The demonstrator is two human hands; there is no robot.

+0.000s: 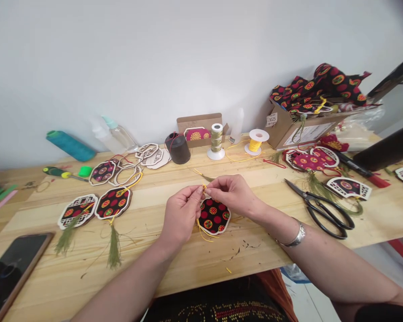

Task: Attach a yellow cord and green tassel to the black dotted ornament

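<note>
A black ornament with red and orange circles (214,216) lies on the wooden table (188,250) in front of me. A yellow cord (204,188) runs up from its top edge, and loose yellow ends trail below it. My left hand (182,213) and my right hand (231,194) meet just above the ornament, each pinching the yellow cord with thumb and forefinger. A silver bracelet (294,237) sits on my right wrist.
Black scissors (322,207) lie to the right. Finished ornaments with green tassels (111,204) lie to the left, a phone (12,268) at the near left. Thread spools (216,139), a yellow cord reel (255,142), bottles and a cardboard box of patterned fabric (302,120) line the back.
</note>
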